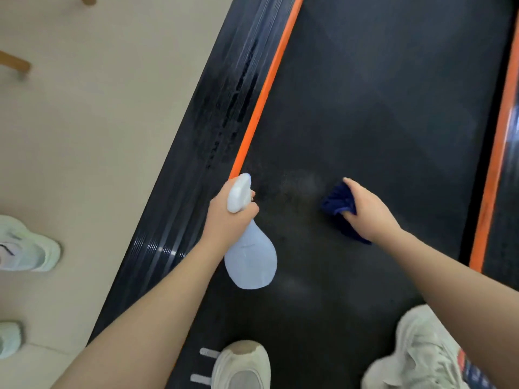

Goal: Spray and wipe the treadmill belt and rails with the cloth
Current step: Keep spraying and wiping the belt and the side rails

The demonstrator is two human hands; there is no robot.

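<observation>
Pale-blue spray bottle [250, 259] hangs upright, nozzle facing the belt [379, 108].

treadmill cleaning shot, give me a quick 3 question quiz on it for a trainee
1. True or false: the left hand grips the spray bottle.
2. Which does the right hand hold? A) a sponge B) a dark blue cloth C) a brush
3. Fill in: the strip between the left side rail and the treadmill belt is coloured ____.

Key
1. True; the fingers wrap the neck under the white spray head.
2. B; the cloth is bunched under the hand, against the belt.
3. Orange.
</observation>
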